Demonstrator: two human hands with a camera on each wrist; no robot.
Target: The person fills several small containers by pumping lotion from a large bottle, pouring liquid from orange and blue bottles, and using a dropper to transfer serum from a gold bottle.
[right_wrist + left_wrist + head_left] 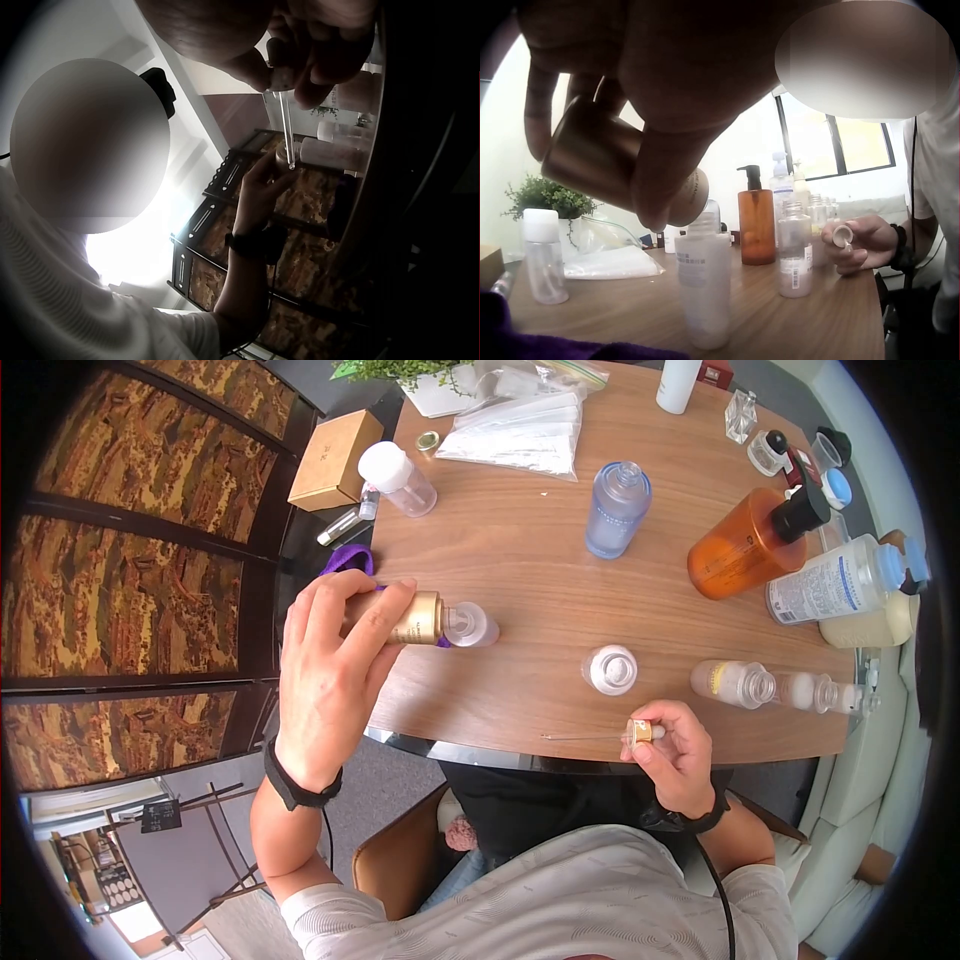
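My left hand [335, 660] grips a gold bottle [418, 618], tipped on its side, its mouth at the neck of a small translucent bottle [476, 627]. In the left wrist view the gold bottle [592, 154] slants down to the upright frosted bottle [704, 289]. My right hand [680, 752] pinches the gold collar of a dropper [641, 733]; its thin glass tube points left in the head view and shows in the right wrist view [286, 127]. An open-necked bottle [611, 671] stands between the hands.
A blue bottle [618, 510], an amber pump bottle [735, 550] and several other bottles stand at the right. Two clear bottles [735, 683] are near the front right. A white-capped jar [400, 478], cardboard box [335, 458] and plastic bag [520, 435] are at the back left.
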